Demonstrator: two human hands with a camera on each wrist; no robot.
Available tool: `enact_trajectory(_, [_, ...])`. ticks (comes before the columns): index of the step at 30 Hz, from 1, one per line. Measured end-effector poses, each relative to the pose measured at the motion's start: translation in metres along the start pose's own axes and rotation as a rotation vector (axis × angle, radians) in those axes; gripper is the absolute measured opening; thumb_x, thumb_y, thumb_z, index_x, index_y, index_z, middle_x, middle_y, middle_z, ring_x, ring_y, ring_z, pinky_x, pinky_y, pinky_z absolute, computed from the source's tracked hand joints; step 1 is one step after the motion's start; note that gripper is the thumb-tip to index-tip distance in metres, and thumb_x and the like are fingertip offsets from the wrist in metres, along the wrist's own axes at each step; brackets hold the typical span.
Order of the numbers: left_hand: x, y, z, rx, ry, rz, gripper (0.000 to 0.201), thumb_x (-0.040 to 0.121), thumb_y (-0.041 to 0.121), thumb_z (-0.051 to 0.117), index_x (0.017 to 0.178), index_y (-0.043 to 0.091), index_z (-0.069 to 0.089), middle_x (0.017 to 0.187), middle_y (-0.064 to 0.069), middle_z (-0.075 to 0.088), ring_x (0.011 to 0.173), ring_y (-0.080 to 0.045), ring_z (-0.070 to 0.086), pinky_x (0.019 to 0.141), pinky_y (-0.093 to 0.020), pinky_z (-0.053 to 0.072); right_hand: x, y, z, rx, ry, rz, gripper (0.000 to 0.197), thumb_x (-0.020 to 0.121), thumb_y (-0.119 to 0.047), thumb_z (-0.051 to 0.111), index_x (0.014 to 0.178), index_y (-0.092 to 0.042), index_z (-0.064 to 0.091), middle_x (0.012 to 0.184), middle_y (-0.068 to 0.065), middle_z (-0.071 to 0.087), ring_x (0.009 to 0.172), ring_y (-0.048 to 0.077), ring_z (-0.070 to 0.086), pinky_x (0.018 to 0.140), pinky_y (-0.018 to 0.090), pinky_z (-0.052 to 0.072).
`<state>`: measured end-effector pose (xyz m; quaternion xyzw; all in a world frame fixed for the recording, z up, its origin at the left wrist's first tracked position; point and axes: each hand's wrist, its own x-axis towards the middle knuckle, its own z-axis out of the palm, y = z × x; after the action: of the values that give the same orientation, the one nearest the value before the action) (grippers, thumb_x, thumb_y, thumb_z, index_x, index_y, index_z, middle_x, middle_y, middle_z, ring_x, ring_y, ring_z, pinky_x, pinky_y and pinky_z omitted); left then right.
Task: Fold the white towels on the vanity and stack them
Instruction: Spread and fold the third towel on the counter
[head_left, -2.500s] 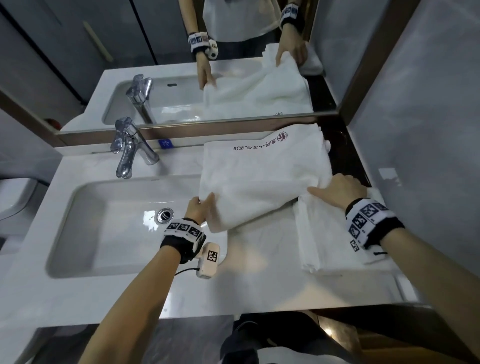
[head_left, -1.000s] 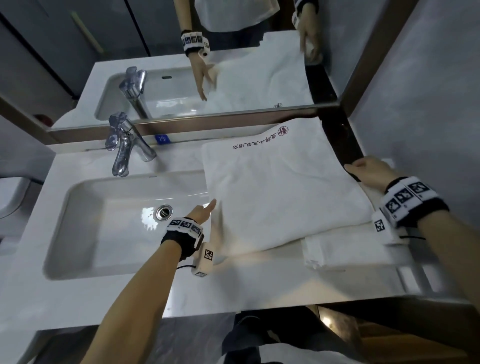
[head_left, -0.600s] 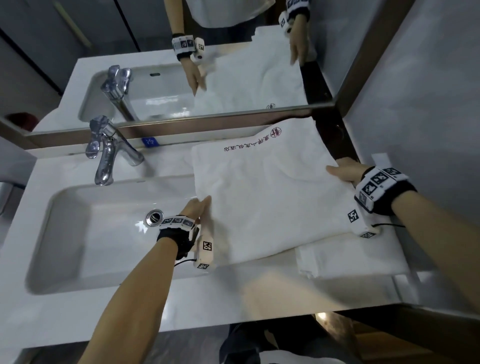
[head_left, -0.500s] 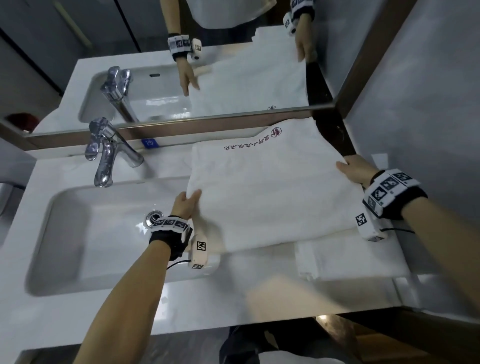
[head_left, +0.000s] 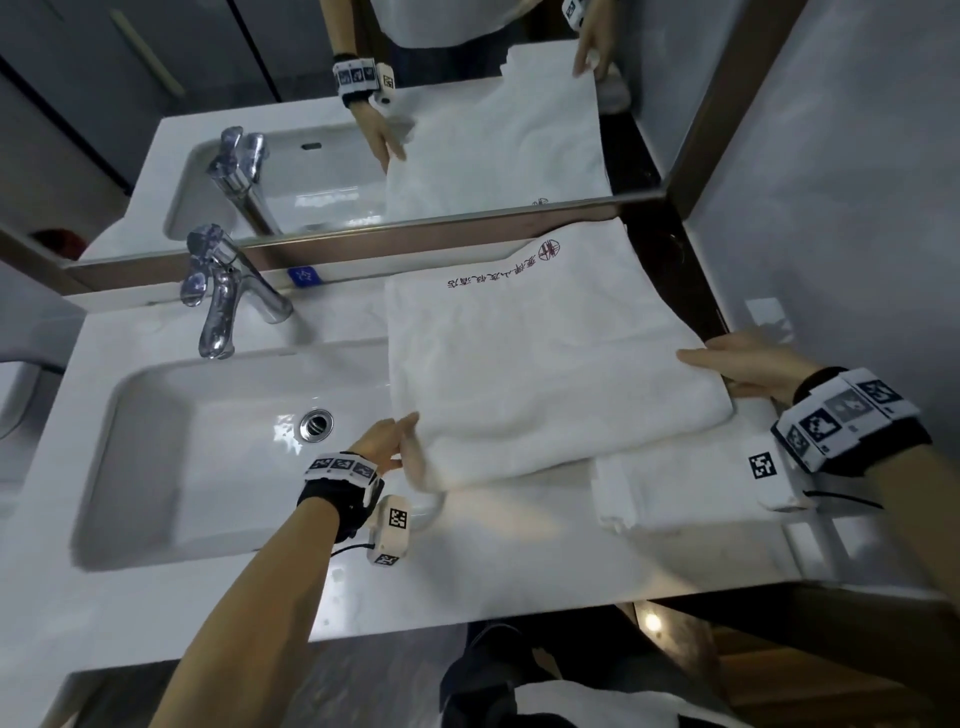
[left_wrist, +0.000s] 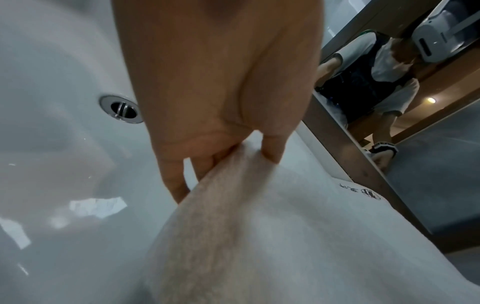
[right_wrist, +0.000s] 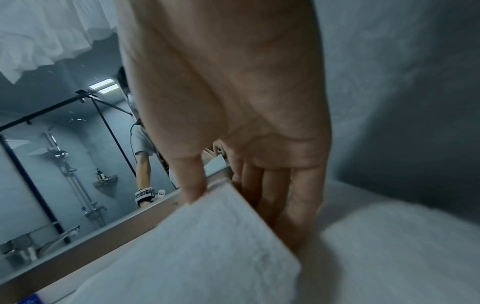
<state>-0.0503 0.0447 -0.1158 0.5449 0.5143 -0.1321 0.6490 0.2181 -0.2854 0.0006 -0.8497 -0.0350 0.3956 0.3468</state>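
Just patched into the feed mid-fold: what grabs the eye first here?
The big white towel with dark printed lettering dominates, spread on the vanity counter right of the sink. The left hand pinches its near-left edge while the right hand holds its right edge, thumb on top. Under its right side lies an already folded towel, and the chrome faucet stands behind the basin.
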Motion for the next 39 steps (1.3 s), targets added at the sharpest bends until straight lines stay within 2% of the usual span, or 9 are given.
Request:
enact_trajectory(5, [-0.010, -0.003, -0.005, 0.224, 0.154, 0.185, 0.062, 0.090, 0.044, 0.055, 0.128, -0.002, 0.043, 0.129, -0.017, 0.056, 0.115, -0.035, 0.056, 0.101, -0.050, 0.045, -0.016, 0.014, 0.015, -0.131, 0.147, -0.137, 0.031, 0.097, -0.013, 0.047, 0.115, 0.012, 0.053, 0.105, 0.020, 0.063, 0.098, 0.031, 0.056, 0.076, 0.031, 0.042])
enact_trajectory(9, [-0.022, -0.014, -0.010, 0.266, -0.052, 0.030, 0.050, 0.086, 0.048, 0.060, 0.119, 0.012, 0.049, 0.129, -0.002, 0.054, 0.116, -0.022, 0.053, 0.100, -0.034, 0.043, -0.028, 0.021, 0.018, -0.067, 0.113, -0.133, 0.045, 0.093, -0.015, 0.057, 0.132, 0.003, 0.043, 0.128, 0.022, 0.054, 0.117, 0.036, 0.054, 0.093, 0.043, 0.046])
enact_trajectory(12, [-0.028, -0.026, -0.020, 0.310, -0.199, -0.026, 0.033, 0.087, 0.029, 0.064, 0.115, 0.014, 0.057, 0.133, -0.007, 0.057, 0.113, -0.019, 0.056, 0.105, -0.035, 0.042, -0.037, 0.024, 0.014, -0.061, 0.043, -0.170, 0.051, 0.092, 0.005, 0.046, 0.139, -0.006, 0.031, 0.125, 0.020, 0.048, 0.098, 0.027, 0.056, 0.067, 0.034, 0.049])
enact_trajectory(18, [-0.049, -0.024, -0.029, 0.035, -0.048, 0.249, 0.037, 0.090, 0.014, 0.060, 0.121, 0.022, 0.041, 0.099, -0.008, 0.063, 0.078, -0.020, 0.061, 0.057, -0.025, 0.057, -0.042, 0.020, -0.004, -0.159, -0.046, -0.434, 0.040, 0.085, 0.020, 0.048, 0.111, -0.009, 0.059, 0.118, 0.010, 0.058, 0.092, -0.001, 0.059, 0.068, 0.000, 0.047])
enact_trajectory(22, [-0.059, -0.008, -0.043, -0.111, -0.153, 0.373, 0.031, 0.094, 0.000, 0.040, 0.100, 0.019, 0.064, 0.088, 0.001, 0.069, 0.084, -0.019, 0.060, 0.066, -0.021, 0.054, -0.036, 0.012, -0.010, -0.182, -0.020, -0.529, 0.035, 0.081, 0.013, 0.061, 0.101, -0.015, 0.065, 0.109, 0.004, 0.062, 0.088, -0.006, 0.061, 0.072, 0.000, 0.047])
enact_trajectory(27, [-0.056, 0.004, -0.049, 0.107, -0.146, 0.553, 0.060, 0.074, -0.030, 0.047, 0.121, 0.007, 0.055, 0.103, 0.003, 0.066, 0.091, 0.000, 0.065, 0.078, -0.019, 0.052, -0.009, -0.003, -0.010, -0.208, 0.167, -0.619, 0.019, 0.084, -0.005, 0.065, 0.103, -0.007, 0.066, 0.106, 0.008, 0.054, 0.087, -0.003, 0.051, 0.081, 0.008, 0.038])
enact_trajectory(32, [-0.033, 0.022, -0.041, 0.062, 0.243, 0.629, 0.023, 0.085, 0.001, 0.064, 0.107, 0.006, 0.062, 0.095, -0.002, 0.065, 0.094, -0.017, 0.058, 0.087, -0.024, 0.049, 0.019, -0.026, -0.009, 0.028, 0.186, -0.604, 0.029, 0.096, -0.029, 0.050, 0.125, -0.024, 0.052, 0.117, -0.002, 0.061, 0.105, 0.013, 0.057, 0.094, 0.032, 0.042])
enact_trajectory(35, [-0.017, 0.041, -0.038, 0.019, 0.334, 0.602, 0.028, 0.096, 0.022, 0.051, 0.114, 0.002, 0.059, 0.118, -0.012, 0.059, 0.111, -0.023, 0.053, 0.104, -0.039, 0.040, 0.039, -0.048, -0.003, 0.119, 0.241, -0.612, 0.028, 0.097, -0.032, 0.046, 0.124, -0.026, 0.049, 0.109, -0.010, 0.060, 0.094, 0.001, 0.057, 0.084, 0.025, 0.043])
enact_trajectory(39, [0.000, 0.079, -0.029, -0.039, 0.393, 0.683, 0.019, 0.100, 0.024, 0.038, 0.099, 0.012, 0.053, 0.094, -0.003, 0.056, 0.090, -0.017, 0.050, 0.083, -0.032, 0.040, 0.073, -0.079, 0.002, 0.012, 0.367, -0.617, 0.025, 0.098, -0.028, 0.042, 0.118, -0.013, 0.048, 0.106, 0.001, 0.054, 0.092, 0.014, 0.050, 0.071, 0.019, 0.031])
